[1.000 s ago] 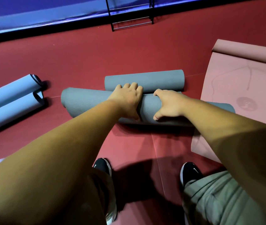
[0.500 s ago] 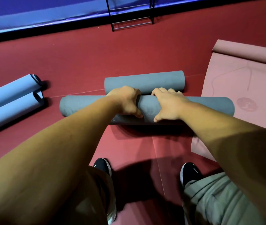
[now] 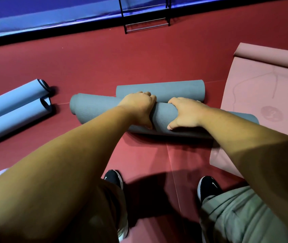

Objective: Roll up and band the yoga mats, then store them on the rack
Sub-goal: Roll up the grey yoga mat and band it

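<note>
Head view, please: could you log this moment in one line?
left hand grips grey mat | right hand grips grey mat | second grey roll behind

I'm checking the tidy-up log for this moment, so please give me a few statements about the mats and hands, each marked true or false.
1. The left hand and the right hand both grip the nearer grey mat. True.
2. The pink mat is fully rolled up. False: most of it lies flat on the floor, and only its far end is rolled.
3. Two light blue mats lie rolled on the left. True.
4. The other grey mat is on the rack. False: it lies on the floor just behind the nearer one.
</note>
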